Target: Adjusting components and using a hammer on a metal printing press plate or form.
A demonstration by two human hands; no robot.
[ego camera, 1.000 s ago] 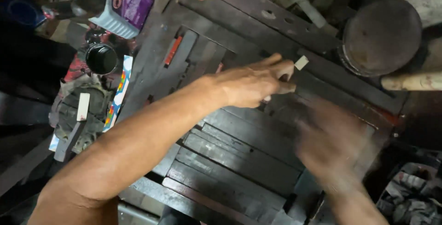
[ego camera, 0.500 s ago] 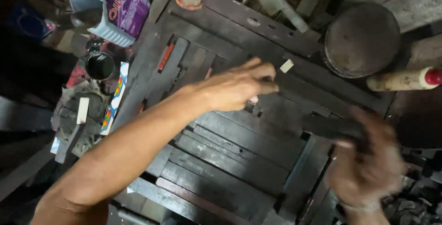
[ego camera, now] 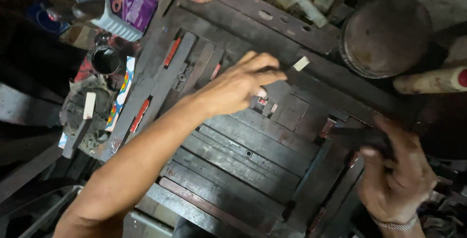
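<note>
Dark, grimy metal bars (ego camera: 253, 155) lay packed inside a heavy frame on the desk, the left hand (ego camera: 238, 84) pressing small pieces mid-frame while the right hand (ego camera: 394, 174) gripped a dark block (ego camera: 360, 138) at the edge, judged ready for seating.

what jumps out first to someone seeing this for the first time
The left hand stretches across the middle of a dark metal frame packed with grey metal bars, its fingertips pressing down near the centre. At the lower right, the right hand, a bracelet on its wrist, grips a dark block at the frame's edge. A round rusty metal disc sits at the upper right, and a purple bottle at the upper left.
</note>
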